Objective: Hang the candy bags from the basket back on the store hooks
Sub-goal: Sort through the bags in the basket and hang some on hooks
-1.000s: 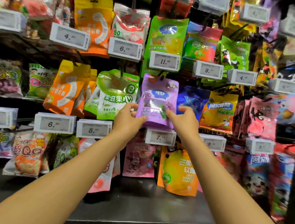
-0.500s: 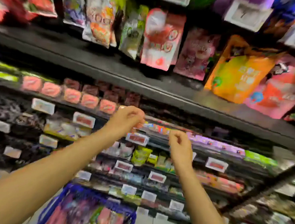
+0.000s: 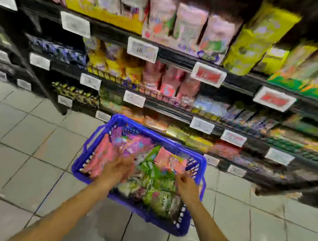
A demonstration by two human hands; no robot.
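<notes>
A blue plastic basket (image 3: 171, 143) stands on the tiled floor in front of the shelves, filled with candy bags. Pink bags (image 3: 102, 155) lie on its left side and green bags (image 3: 159, 198) on its right and near side. My left hand (image 3: 116, 171) reaches into the basket with straight fingers, over the edge of the pink bags. My right hand (image 3: 186, 185) hovers over the green bags, its fingers loosely bent and holding nothing. The whole view is motion-blurred. The hanging hooks are out of view.
Dark store shelves (image 3: 178, 57) with boxed and bagged sweets and white and red price tags (image 3: 142, 49) run behind the basket. Grey floor tiles (image 3: 29, 138) stretch to the left and toward me.
My hands let go of the purple bag on its hook and dropped down. The view swung from the hanging display to the basket on the floor, where both hands now reach in.
</notes>
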